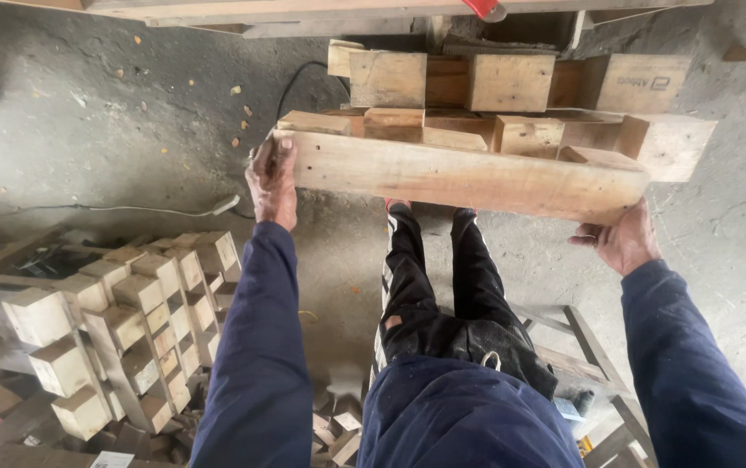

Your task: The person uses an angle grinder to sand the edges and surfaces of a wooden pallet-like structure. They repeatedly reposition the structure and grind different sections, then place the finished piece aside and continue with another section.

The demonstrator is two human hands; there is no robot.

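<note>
Stack of wooden blocks (126,325) low left on floor (113,130). Left hand (273,182) clasped on left end of wooden pallet (468,173), right hand (624,241) curled under right end. Pallet tilted on edge before dark-trousered legs (438,277). Cable (130,210) beyond.

Both hands grip a wooden pallet frame (468,178): left hand (273,178) at one end, right hand (624,241) at the other. Stacked wooden blocks (126,321) lie below left.

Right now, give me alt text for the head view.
Both hands, left hand and right hand, grip the ends of a wooden pallet frame lifted over a concrete floor. Stacked wooden blocks lie lower left.
</note>
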